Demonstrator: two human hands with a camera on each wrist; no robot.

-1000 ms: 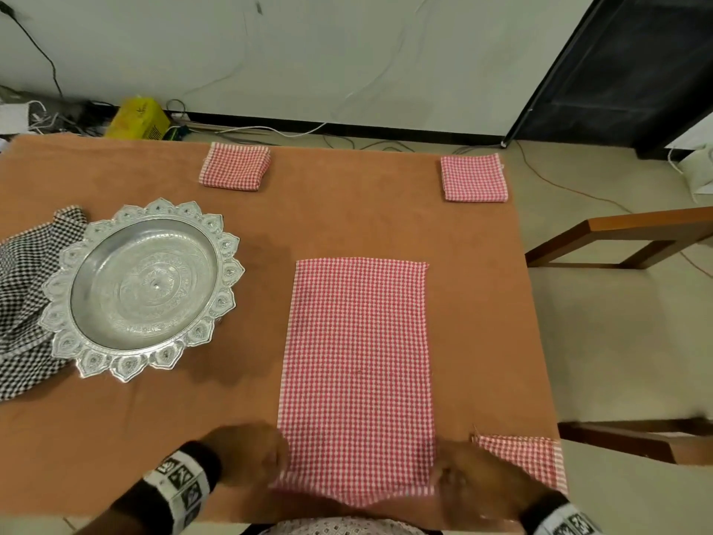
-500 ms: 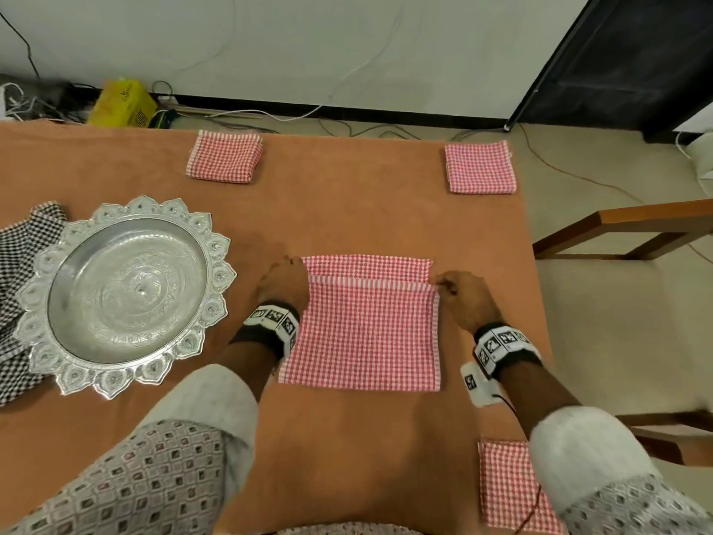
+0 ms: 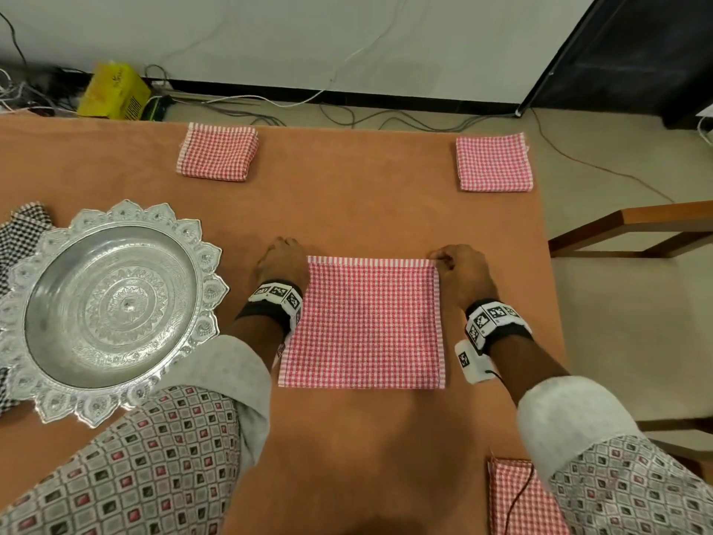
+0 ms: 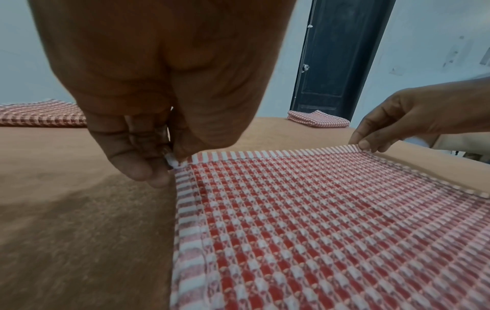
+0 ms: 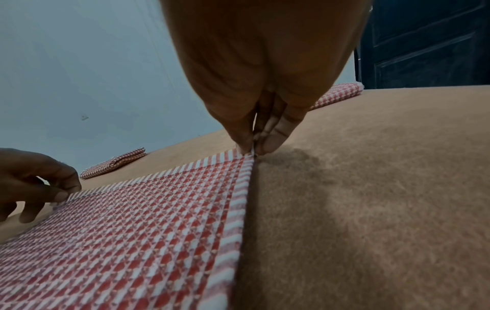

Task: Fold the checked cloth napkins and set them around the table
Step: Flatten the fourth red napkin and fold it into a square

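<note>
A red-and-white checked napkin (image 3: 364,322) lies folded in half on the brown table (image 3: 347,210), its far edges lined up. My left hand (image 3: 283,260) pinches its far left corner (image 4: 172,163). My right hand (image 3: 459,268) pinches the far right corner (image 5: 252,150). Both corners sit low at the table surface. Two folded red checked napkins lie at the far edge, one at the left (image 3: 218,152) and one at the right (image 3: 494,162). Another folded one (image 3: 521,500) lies at the near right corner, partly under my right sleeve.
An ornate silver tray (image 3: 108,308) stands at the left, with a black-and-white checked cloth (image 3: 19,233) under its far side. Wooden chairs (image 3: 632,229) stand off the table's right edge. Cables and a yellow box (image 3: 115,90) lie on the floor beyond.
Both hands carried the napkin's near edge away from me and over to the far edge, folding the long strip in half. The top edge now meets the far edge.
</note>
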